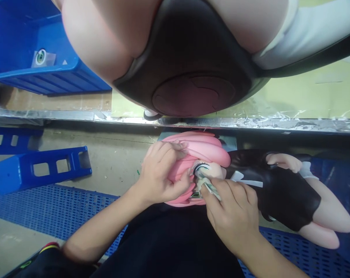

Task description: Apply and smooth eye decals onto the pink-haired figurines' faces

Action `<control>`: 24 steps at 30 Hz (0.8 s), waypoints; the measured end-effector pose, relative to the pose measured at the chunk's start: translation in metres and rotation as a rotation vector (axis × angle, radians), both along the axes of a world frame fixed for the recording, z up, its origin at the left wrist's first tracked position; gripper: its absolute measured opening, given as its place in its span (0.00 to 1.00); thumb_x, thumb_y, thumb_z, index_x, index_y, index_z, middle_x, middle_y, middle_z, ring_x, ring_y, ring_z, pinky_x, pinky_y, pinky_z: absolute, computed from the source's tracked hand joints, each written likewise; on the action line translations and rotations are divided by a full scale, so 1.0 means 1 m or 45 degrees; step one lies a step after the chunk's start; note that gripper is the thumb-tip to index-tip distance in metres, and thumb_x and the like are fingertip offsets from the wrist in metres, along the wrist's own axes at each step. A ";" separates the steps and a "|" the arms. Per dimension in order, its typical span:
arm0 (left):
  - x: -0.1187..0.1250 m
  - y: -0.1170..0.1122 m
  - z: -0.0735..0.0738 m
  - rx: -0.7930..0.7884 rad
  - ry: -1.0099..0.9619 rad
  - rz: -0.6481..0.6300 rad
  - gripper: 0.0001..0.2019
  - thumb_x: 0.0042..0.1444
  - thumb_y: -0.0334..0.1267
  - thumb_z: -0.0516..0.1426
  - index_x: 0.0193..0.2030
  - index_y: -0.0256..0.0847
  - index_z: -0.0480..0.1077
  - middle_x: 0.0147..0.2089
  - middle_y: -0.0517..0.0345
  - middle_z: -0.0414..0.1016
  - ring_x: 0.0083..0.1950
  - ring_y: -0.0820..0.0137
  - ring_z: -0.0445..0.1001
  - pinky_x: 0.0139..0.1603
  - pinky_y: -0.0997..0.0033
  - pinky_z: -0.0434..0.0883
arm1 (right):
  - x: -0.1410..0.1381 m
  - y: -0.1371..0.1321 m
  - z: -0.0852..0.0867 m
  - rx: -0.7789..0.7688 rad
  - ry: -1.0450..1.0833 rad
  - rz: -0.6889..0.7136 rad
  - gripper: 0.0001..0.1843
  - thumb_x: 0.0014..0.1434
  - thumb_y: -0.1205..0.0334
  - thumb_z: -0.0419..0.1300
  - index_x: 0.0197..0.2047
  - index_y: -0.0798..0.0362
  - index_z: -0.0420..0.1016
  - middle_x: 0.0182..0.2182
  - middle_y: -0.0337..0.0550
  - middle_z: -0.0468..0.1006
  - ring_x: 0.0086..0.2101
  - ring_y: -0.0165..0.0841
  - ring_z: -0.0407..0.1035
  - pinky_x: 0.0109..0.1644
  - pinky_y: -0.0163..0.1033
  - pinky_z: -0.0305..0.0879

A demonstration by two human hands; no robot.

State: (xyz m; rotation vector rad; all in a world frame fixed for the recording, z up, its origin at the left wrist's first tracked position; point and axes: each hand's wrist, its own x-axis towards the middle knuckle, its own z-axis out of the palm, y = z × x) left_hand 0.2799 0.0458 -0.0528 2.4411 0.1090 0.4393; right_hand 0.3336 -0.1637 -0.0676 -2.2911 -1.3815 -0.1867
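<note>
Head cam, looking down: a pink-haired figure (279,189) lies lengthwise just in front of a person's dark clothing (177,243), w/ its head at pic's L & legs at R. It wears a black outfit w/ a white bow (247,180). 2 bare hands work at its head. L hand (160,170) rests on the figure's pink hair (204,148), thumb & fingers bent but spread apart. R hand (233,204) is at the figure's face, fingers closed on a crumpled pale scrap (211,189), cloth or paper, can't tell which, right by the figure's dark-lashed eye (202,166).

Beyond the figure, a bench (293,100) bears a much larger figure (198,46) in black, only partly in view. Beyond & to the figure's L, a blue bin (33,75) holds a round green-&-white piece (41,57). L of the figure, approx. level w/ it, is a blue stool (9,173) by a blue perforated mat (53,202).
</note>
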 end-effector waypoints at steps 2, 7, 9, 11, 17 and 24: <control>0.000 -0.001 0.000 0.004 -0.002 0.007 0.14 0.55 0.38 0.60 0.48 0.41 0.69 0.49 0.47 0.80 0.49 0.57 0.78 0.49 0.52 0.74 | 0.000 0.002 0.001 -0.004 0.002 -0.026 0.08 0.64 0.72 0.59 0.43 0.54 0.78 0.37 0.52 0.80 0.39 0.44 0.64 0.45 0.48 0.55; 0.002 0.001 0.000 -0.009 0.005 -0.001 0.12 0.56 0.38 0.59 0.46 0.39 0.69 0.47 0.45 0.80 0.48 0.56 0.78 0.46 0.53 0.74 | -0.001 -0.001 0.002 -0.033 0.011 0.033 0.07 0.64 0.72 0.59 0.42 0.54 0.78 0.37 0.52 0.80 0.39 0.43 0.65 0.48 0.49 0.57; 0.003 0.002 -0.001 -0.012 0.013 -0.001 0.12 0.56 0.38 0.59 0.46 0.39 0.70 0.47 0.46 0.79 0.48 0.56 0.78 0.47 0.53 0.73 | -0.001 0.001 0.001 -0.028 -0.016 -0.002 0.06 0.65 0.72 0.59 0.41 0.54 0.78 0.37 0.51 0.80 0.39 0.42 0.65 0.47 0.48 0.56; 0.003 0.002 -0.001 -0.011 0.001 0.001 0.12 0.56 0.38 0.59 0.46 0.38 0.70 0.47 0.45 0.79 0.47 0.56 0.77 0.46 0.53 0.73 | 0.000 0.004 0.001 -0.022 -0.037 -0.041 0.07 0.65 0.72 0.59 0.42 0.54 0.78 0.36 0.50 0.79 0.39 0.42 0.64 0.46 0.48 0.55; 0.003 0.003 -0.002 -0.034 -0.002 -0.011 0.11 0.55 0.37 0.60 0.43 0.36 0.70 0.47 0.43 0.80 0.48 0.55 0.78 0.47 0.53 0.72 | 0.000 0.001 0.000 -0.044 -0.011 0.034 0.08 0.64 0.73 0.59 0.42 0.54 0.78 0.37 0.51 0.80 0.39 0.42 0.64 0.48 0.49 0.56; 0.005 0.001 -0.001 -0.031 0.013 0.000 0.12 0.54 0.36 0.60 0.44 0.33 0.71 0.47 0.43 0.79 0.47 0.56 0.76 0.46 0.53 0.71 | 0.006 0.012 -0.001 -0.028 -0.131 -0.048 0.04 0.65 0.69 0.61 0.41 0.54 0.78 0.36 0.49 0.80 0.38 0.42 0.63 0.45 0.47 0.54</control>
